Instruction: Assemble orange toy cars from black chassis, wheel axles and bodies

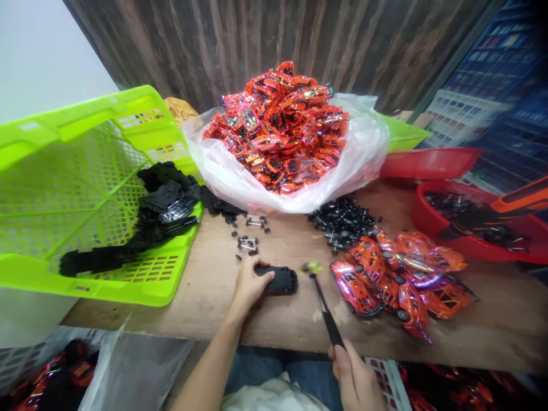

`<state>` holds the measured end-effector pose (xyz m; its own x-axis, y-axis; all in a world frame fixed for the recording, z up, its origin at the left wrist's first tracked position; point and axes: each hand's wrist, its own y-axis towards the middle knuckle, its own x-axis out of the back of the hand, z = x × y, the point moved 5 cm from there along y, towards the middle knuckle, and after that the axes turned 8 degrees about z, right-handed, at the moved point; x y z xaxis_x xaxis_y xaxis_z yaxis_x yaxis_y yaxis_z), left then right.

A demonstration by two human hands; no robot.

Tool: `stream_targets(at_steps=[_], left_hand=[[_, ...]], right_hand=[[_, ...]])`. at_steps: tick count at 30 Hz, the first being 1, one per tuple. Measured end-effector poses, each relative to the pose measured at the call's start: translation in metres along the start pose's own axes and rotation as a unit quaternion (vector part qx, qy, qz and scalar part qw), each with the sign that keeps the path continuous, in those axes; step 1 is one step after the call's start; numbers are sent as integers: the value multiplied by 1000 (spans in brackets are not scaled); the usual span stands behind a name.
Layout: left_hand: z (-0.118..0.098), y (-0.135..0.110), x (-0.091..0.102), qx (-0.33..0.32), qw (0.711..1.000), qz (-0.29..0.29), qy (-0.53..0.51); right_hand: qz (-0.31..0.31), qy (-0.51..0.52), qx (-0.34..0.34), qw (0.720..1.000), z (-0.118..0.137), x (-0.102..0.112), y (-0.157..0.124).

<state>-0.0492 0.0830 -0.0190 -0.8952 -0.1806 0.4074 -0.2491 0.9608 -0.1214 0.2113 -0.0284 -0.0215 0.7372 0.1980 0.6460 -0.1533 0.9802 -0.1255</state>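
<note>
My left hand (250, 285) presses down on a black toy-car chassis (280, 279) lying on the wooden table (274, 319), fingers closed over its left end. My right hand (355, 377), at the table's front edge, grips the handle of a thin black tool (325, 311) whose blurred greenish tip (311, 267) hovers just right of the chassis. A few loose wheel-and-axle sets (248, 242) lie just beyond the chassis.
A tipped lime-green basket (85, 188) at left holds black chassis parts (158, 211). A clear plastic bag (282, 171) heaped with red toy-car bodies sits behind. Assembled red cars (402, 274) and a wheel pile (342, 220) lie right, near red bowls (479, 228).
</note>
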Motion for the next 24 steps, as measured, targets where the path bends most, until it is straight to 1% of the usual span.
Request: stream_targets(at_steps=[3,5,6,8,9,10,12,13,15,17,19,21,24], left_hand=[[-9,-3,8,-15,999,13,41],[-25,-8,16,-63,996,34,56],[-36,-13,19,-98,992,47,58],[-63,-25,24,-182,978,76,62],[-78,-32,25,-222,968,92,73],[-91,-39,24,-259,956,109,85],[-111,-51,19,-312,934,142,102],[-117,-56,16,-327,927,155,105],[-120,-62,13,-331,923,163,108],[-114,-64,12,-315,929,157,116],[-105,-64,11,-294,937,146,120],[-99,-65,8,-286,940,141,118],[-97,-69,3,-286,941,137,116]], right_hand=[[8,-49,15,999,-4,1,10],[28,-92,42,995,2,3,26],[22,-111,59,992,9,6,36],[-14,-136,108,985,31,14,58],[-28,-135,140,980,46,17,68],[-30,-120,178,976,62,19,78],[1,-65,255,965,92,20,91],[21,-33,282,959,103,21,96],[48,23,298,953,115,23,101],[59,57,287,955,117,25,101],[67,60,291,953,116,26,97],[53,39,316,947,119,27,90],[10,22,341,940,122,29,82]])
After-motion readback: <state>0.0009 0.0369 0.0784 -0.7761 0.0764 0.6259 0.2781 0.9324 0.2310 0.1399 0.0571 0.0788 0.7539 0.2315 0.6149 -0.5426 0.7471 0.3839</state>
